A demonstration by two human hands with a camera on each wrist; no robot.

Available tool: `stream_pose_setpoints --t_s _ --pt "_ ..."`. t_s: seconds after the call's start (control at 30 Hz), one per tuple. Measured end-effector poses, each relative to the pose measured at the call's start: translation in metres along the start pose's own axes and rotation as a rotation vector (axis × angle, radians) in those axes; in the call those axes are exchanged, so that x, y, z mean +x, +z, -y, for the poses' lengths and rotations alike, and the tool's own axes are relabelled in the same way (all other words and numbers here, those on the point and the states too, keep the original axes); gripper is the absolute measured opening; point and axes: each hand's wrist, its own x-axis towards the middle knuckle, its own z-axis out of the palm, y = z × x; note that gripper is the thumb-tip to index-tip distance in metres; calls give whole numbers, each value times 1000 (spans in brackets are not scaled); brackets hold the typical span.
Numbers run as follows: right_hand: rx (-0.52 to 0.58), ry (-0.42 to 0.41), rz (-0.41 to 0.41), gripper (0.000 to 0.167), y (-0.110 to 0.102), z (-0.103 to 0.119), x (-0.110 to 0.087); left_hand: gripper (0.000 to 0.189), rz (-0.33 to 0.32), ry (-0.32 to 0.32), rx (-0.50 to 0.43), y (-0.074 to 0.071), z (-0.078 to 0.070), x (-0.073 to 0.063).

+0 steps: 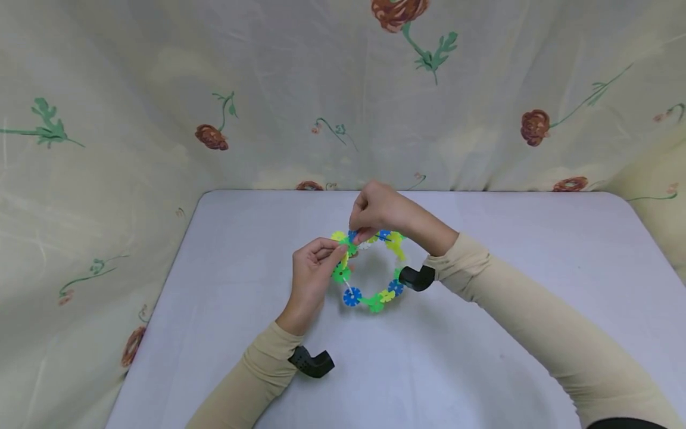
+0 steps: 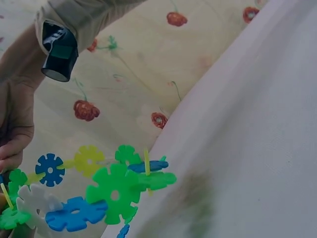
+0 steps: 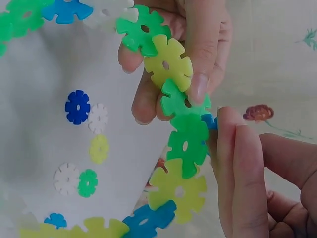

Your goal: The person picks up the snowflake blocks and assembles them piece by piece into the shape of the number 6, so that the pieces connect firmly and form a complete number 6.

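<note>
Far left, the flower-printed curtain (image 1: 107,196) hangs beside your white tabletop (image 1: 225,256). Next, your left sleeve (image 1: 257,375), beige, rises from the lower edge, a black wrist device (image 1: 312,362) at its cuff. Your left hand (image 1: 313,268) follows, gripping: thumb on the face of a green disc (image 3: 184,102), other fingers behind, per right wrist view. That disc belongs to a ring of discs (image 1: 376,303), green, yellow, blue and white, located over the middle of the tabletop; whether its lower side touches the surface, cannot tell. The right wrist view also shows smaller-looking discs (image 3: 78,107) against white; loose or joined, unclear. Just right of your left fingertips, your right hand (image 1: 382,208) bends down to the ring's upper left, finger and thumb pinching a blue disc (image 1: 352,236), mostly hidden. Farther right, a second black device (image 1: 417,278) partly covers the ring's right side; your right sleeve (image 1: 536,322) runs to the lower right corner.
</note>
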Motion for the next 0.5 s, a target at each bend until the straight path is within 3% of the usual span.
stream_pose_setpoints --t_s 0.23,0.5 --pt "-65 -35 4 13 -6 10 -5 14 35 32 -25 -3 -5 1" --pt "-117 -69 39 19 -15 13 -6 16 55 10 -29 -5 -11 3"
